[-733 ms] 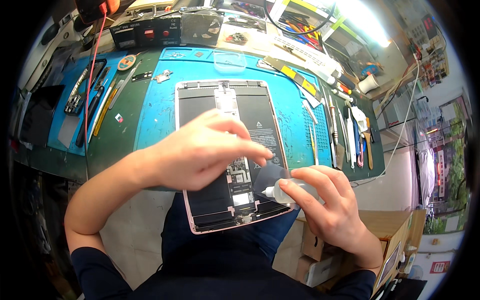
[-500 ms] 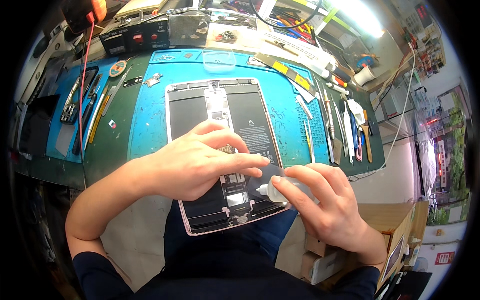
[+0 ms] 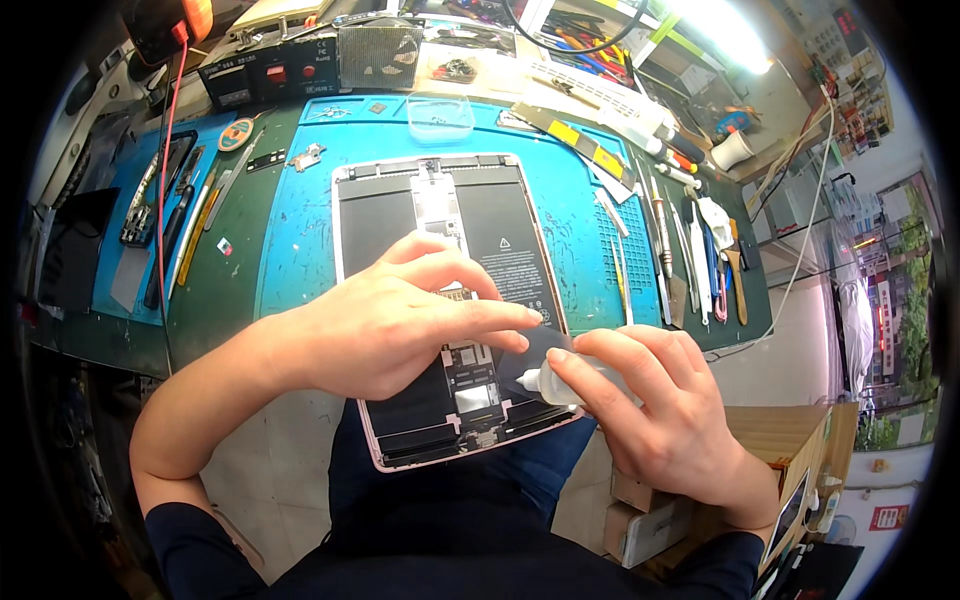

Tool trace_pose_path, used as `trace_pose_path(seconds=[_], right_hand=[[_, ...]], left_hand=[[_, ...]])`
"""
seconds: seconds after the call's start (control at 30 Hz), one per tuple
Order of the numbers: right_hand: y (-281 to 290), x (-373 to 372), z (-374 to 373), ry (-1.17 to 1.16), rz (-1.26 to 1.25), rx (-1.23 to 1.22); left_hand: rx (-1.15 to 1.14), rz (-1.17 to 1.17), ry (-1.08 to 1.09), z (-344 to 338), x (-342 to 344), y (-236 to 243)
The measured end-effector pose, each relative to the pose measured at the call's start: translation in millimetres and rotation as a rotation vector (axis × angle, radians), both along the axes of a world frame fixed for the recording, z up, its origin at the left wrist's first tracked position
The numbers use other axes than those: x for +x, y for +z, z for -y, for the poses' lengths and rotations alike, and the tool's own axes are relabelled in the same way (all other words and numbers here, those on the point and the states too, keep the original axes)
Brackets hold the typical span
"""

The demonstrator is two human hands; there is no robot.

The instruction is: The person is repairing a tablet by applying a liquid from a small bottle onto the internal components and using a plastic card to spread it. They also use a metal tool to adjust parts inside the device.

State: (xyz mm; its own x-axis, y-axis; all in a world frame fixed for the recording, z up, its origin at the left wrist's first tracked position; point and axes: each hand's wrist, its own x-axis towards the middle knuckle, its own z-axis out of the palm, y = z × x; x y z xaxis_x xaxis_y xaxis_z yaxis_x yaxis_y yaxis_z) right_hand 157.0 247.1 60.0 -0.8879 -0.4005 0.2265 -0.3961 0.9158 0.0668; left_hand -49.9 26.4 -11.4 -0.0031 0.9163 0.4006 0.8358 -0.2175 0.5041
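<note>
An opened tablet (image 3: pixel 385 212) with a pale pink rim, black battery panels and a central circuit board rests at the front edge of the blue mat (image 3: pixel 300 250). My left hand (image 3: pixel 400 320) reaches over its middle, fingers apart, their tips by a thin translucent sheet (image 3: pixel 530 355) on the right battery; whether they touch it is unclear. My right hand (image 3: pixel 665 420) grips a small translucent squeeze bottle (image 3: pixel 560 385), its white nozzle angled down-left onto the sheet at the tablet's lower right.
Tools (image 3: pixel 700 260) lie right of the blue mat, near a yellow-marked strip (image 3: pixel 570 140). A clear box (image 3: pixel 438 120) sits behind the tablet. A second mat (image 3: pixel 115 280) holds parts and tools at left. A black device (image 3: pixel 270 78) stands behind; a red cable (image 3: pixel 170 150) hangs left.
The view has shifted, so the bench and tablet appear slightly farther left and higher. My hands and the bottle have barely moved over the tablet.
</note>
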Motion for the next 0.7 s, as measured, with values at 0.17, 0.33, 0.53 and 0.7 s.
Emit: trace_pose_path(seconds=[0.17, 0.33, 0.53, 0.7], right_hand=[[-1, 2, -2, -0.023, 0.028, -0.048], [-15, 4, -20, -0.116, 0.098, -0.465], [-41, -4, -64, -0.268, 0.249, -1.438], [-60, -49, -71, -0.296, 0.034, -1.256]], left_hand=[[0.052, 0.072, 0.021, 1, -1, 5], [0.098, 0.152, 0.068, 2, -4, 4], [0.078, 0.143, 0.036, -3, -4, 3], [0.061, 0.154, 0.072, -1, -4, 4]])
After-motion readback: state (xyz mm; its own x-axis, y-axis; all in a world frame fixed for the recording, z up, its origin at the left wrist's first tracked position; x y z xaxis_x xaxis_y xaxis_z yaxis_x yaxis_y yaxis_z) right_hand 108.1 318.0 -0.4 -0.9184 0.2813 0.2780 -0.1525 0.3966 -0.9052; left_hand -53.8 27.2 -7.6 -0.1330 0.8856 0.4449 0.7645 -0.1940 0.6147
